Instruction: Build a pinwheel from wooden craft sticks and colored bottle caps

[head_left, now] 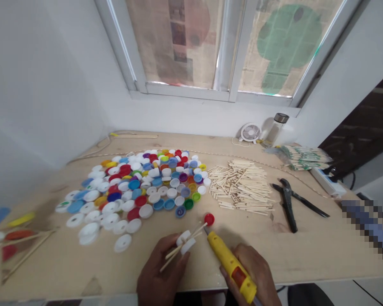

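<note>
Fingers clamped: left hand on white caps, sticks; right hand on yellow glue gun. I judge gluing step; next move needs steady nozzle.

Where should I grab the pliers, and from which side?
Probably by the pliers' long handle pointing at the table's near edge, coming from that edge: nothing lies over it, the head faces away, and the other handle splays right.
</note>
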The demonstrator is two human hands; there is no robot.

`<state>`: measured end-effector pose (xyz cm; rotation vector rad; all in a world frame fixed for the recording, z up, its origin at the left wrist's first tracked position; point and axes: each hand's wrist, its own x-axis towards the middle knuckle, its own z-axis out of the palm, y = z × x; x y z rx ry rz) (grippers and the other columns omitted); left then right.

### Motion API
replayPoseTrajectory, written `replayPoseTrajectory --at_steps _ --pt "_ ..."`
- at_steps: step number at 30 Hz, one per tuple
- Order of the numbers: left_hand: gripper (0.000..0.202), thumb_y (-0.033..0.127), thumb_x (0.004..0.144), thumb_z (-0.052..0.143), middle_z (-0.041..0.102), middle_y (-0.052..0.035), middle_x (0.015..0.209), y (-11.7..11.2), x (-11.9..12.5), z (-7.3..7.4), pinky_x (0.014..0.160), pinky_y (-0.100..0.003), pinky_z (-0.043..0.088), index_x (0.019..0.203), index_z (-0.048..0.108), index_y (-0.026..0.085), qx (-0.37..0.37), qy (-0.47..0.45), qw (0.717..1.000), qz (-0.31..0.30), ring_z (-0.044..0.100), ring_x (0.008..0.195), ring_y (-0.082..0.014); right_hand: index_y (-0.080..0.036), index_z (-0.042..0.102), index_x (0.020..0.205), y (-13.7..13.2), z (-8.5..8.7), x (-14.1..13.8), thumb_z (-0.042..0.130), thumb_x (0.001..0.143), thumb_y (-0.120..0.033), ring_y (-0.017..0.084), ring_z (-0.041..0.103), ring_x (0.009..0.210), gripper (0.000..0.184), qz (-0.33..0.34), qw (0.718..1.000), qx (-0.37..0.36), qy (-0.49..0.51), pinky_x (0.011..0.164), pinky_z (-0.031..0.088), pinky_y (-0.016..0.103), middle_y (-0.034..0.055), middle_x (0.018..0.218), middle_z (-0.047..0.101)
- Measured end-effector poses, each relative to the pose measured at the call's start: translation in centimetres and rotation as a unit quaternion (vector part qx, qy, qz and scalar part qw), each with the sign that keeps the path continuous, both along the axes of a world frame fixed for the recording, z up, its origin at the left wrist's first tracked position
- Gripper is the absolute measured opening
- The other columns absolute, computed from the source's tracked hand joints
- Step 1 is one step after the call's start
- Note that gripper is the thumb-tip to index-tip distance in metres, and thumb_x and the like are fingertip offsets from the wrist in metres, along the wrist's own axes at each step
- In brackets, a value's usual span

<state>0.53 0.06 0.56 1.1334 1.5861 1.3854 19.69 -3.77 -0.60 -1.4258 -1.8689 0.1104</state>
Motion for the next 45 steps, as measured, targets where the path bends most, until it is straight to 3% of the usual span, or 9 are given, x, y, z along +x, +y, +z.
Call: replayPoseTrajectory --at_steps 7,11,15,19,27,34,42,45 --pt "0.039 0.055 0.062 0.072 0.072 -0.0016 0.091 -0.1 0.1 0.0 0.084 -0.032 0.055 0.084 0.067 0.024 0.001 -0.022 1.0 0.001 0.069 0.089 -0.0237 -0.021 0.047 0.072 -0.3 0.3 0.4 0.045 0.09 -0.037 0.014 0.05 0.054 0.024 -0.012 0.998 -0.05 0.029 0.051 0.032 0.026 -0.0016 0.062 0.052" --pt "0.036 0.053 0.062 0.072 0.072 -0.0005 0.091 0.0 0.0 0.1 0.081 -0.029 0.056 0.083 0.067 0.025 0.001 -0.026 1.0 0.003 0.069 0.088 -0.0224 -0.022 0.047 0.075 -0.4 0.6 0.1 0.046 0.089 -0.034 0.013 0.051 0.055 0.019 0.018 0.999 -0.037 0.024 0.052 0.033 0.026 -0.0021 0.064 0.052" --pt "0.033 0.049 0.061 0.074 0.071 -0.0008 0.091 0.1 -0.3 0.0 0.083 -0.029 0.055 0.082 0.067 0.025 0.011 -0.013 1.0 -0.026 0.068 0.089 -0.0226 -0.022 0.046 0.075 -0.3 0.5 -0.5 0.046 0.09 -0.035 0.013 0.051 0.054 0.021 0.002 1.0 -0.018 0.002 0.052 0.033 0.025 -0.0025 0.063 0.052" --pt "0.034 0.051 0.063 0.071 0.071 -0.001 0.092 0.0 -0.3 -0.2 0.089 -0.032 0.052 0.084 0.067 0.025 -0.004 -0.014 1.0 -0.001 0.068 0.091 -0.0231 -0.022 0.045 0.072 -0.1 0.1 -0.5 0.043 0.093 -0.037 0.012 0.049 0.051 0.026 0.007 1.0 -0.003 -0.009 0.05 0.031 0.025 -0.0035 0.06 0.051" --pt "0.035 0.052 0.06 0.073 0.072 0.0004 0.09 -0.1 0.3 0.2 0.08 -0.026 0.055 0.082 0.066 0.025 -0.007 -0.046 0.999 0.009 0.069 0.088 -0.0212 -0.022 0.046 0.073 -0.3 1.2 -0.4 0.044 0.091 -0.035 0.013 0.051 0.054 0.022 0.007 1.0 -0.019 -0.008 0.053 0.033 0.025 -0.0025 0.063 0.052" --pt "0.036 0.052 0.06 0.072 0.072 -0.0003 0.089 -0.1 0.1 0.0 0.084 -0.03 0.054 0.083 0.066 0.025 -0.015 -0.025 1.0 0.014 0.069 0.087 -0.0224 -0.022 0.047 0.072 -0.2 0.7 -0.6 0.038 0.095 -0.037 0.012 0.051 0.051 0.029 0.01 1.0 0.002 -0.026 0.05 0.033 0.024 -0.0035 0.059 0.053" --pt "0.044 0.059 0.059 0.071 0.074 -0.0015 0.092 0.0 -0.3 -0.4 0.082 -0.031 0.057 0.085 0.066 0.024 -0.024 -0.018 0.999 0.021 0.071 0.087 -0.0241 -0.022 0.052 0.076 -0.4 1.4 2.4 0.048 0.09 -0.039 0.015 0.054 0.054 0.023 -0.015 1.0 0.007 -0.01 0.049 0.039 0.026 -0.0009 0.062 0.056" --pt "0.042 0.058 0.06 0.071 0.075 -0.0002 0.092 0.1 -0.3 -0.3 0.076 -0.028 0.058 0.085 0.066 0.025 -0.03 -0.016 0.999 0.021 0.072 0.082 -0.0227 -0.023 0.057 0.093 -0.7 2.4 5.6 0.052 0.089 -0.031 0.021 0.064 0.075 0.01 -0.032 0.999 0.002 -0.037 0.065 0.049 0.032 0.0045 0.082 0.067"
